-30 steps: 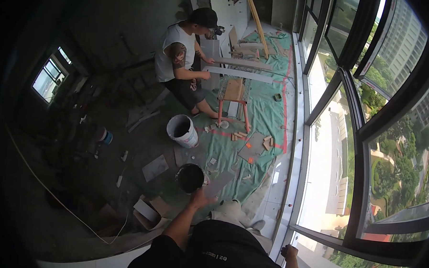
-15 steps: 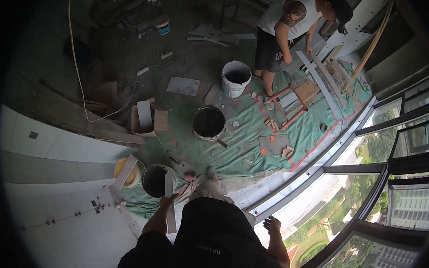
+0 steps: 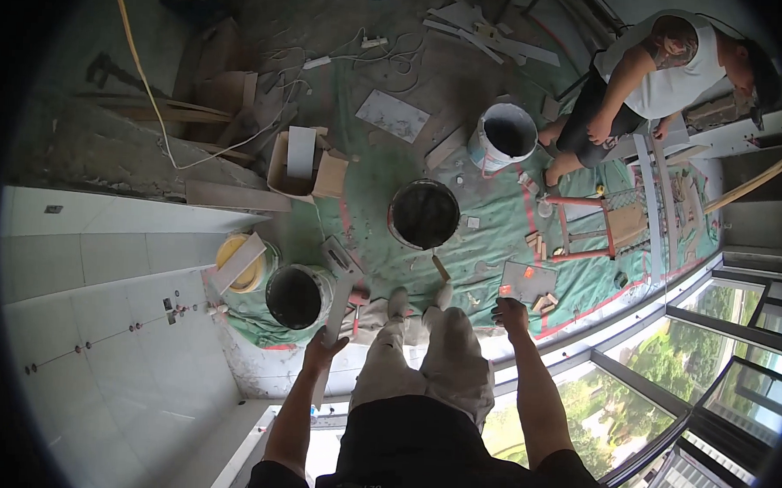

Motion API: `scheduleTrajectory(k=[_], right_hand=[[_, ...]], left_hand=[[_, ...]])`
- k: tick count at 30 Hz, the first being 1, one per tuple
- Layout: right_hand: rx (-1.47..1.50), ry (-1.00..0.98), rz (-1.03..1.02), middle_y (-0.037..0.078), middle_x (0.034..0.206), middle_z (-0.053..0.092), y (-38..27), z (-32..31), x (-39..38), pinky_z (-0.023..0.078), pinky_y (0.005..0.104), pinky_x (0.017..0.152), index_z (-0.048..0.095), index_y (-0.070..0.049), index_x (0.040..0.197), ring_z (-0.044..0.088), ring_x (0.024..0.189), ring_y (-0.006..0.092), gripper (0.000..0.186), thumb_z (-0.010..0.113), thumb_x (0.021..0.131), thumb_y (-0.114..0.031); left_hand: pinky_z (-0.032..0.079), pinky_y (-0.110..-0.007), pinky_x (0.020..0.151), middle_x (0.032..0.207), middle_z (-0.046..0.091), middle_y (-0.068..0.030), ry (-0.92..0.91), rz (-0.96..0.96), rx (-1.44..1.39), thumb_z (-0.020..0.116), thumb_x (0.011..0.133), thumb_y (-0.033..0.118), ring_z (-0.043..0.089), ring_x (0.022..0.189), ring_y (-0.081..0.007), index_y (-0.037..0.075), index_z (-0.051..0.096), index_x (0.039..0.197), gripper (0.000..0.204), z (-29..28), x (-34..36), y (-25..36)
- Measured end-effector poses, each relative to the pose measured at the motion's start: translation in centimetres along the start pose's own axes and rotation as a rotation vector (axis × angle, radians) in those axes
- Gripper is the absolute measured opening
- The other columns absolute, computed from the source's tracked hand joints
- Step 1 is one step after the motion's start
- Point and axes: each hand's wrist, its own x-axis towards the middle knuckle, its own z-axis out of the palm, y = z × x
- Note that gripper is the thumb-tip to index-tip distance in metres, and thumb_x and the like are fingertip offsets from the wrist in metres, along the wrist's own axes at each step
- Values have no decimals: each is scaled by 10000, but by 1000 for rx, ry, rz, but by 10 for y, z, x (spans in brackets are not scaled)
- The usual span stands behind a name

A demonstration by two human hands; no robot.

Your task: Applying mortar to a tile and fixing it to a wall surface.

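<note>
My left hand (image 3: 321,356) is closed around a long, narrow grey tile strip (image 3: 339,310), which stands steeply in front of my left side. Its upper end reaches the rim of a bucket with dark insides (image 3: 294,297). My right hand (image 3: 511,315) is raised to the right of my knees with its fingers curled in; whatever may be inside them is hidden. Beyond it on the floor lies a grey square board with orange marks (image 3: 529,281). Just past the strip rests a notched trowel (image 3: 341,257), and a red-handled tool (image 3: 358,305) lies near my left foot.
A bucket of dark mix (image 3: 424,214) stands ahead, with a white bucket (image 3: 503,137) behind it. Green sheeting (image 3: 366,210) covers the floor. A yellowish bucket (image 3: 240,262) and a cardboard box (image 3: 329,173) stand left. A co-worker (image 3: 669,77) bends at far right beside a red-framed stand (image 3: 576,201). Windows line the right.
My view has swung to the right and my legs now show. My right hand has come forward and up, its fingers more curled. The left keeps hold of the strip. The co-worker's arms have shifted.
</note>
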Motion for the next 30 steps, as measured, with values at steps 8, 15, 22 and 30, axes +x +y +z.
scheduleTrajectory(k=[8, 15, 22, 30], right_hand=[[-934, -130, -196, 229, 1133, 822, 61, 121, 257, 599, 568, 954, 839, -58, 1096, 778, 1116, 436, 624, 719, 940, -650], [-1125, -285, -262, 252, 1158, 791, 113, 222, 379, 600, 574, 960, 732, -26, 1257, 764, 1147, 432, 690, 775, 908, -619], [-1140, -108, -197, 278, 1115, 769, 117, 236, 373, 582, 619, 902, 686, -17, 1121, 743, 1074, 476, 338, 717, 1004, -333], [-1405, -693, -298, 183, 892, 766, -94, 153, 337, 598, 543, 775, 674, -14, 1028, 774, 873, 410, 365, 633, 1097, -370]], left_hand=[[563, -441, 1044, 1452, 690, -159, -109, -3, -565, 762, 1049, 416, 725, 1177, -268, 43, 418, 1702, 827, 49, 57, 94], [650, -447, 925, 1574, 601, -226, -124, -144, -1100, 662, 1007, 736, 749, 1189, -346, 22, 398, 1686, 1020, 162, 134, 81], [522, -471, 1170, 1469, 689, -141, -93, -392, -1472, 575, 1141, 532, 682, 1311, -320, 31, 549, 1589, 673, 258, 212, 34], [566, -451, 1083, 1524, 655, -150, -47, -189, -1705, 230, 1123, 805, 689, 1272, -275, 65, 462, 1673, 951, 258, 294, 34]])
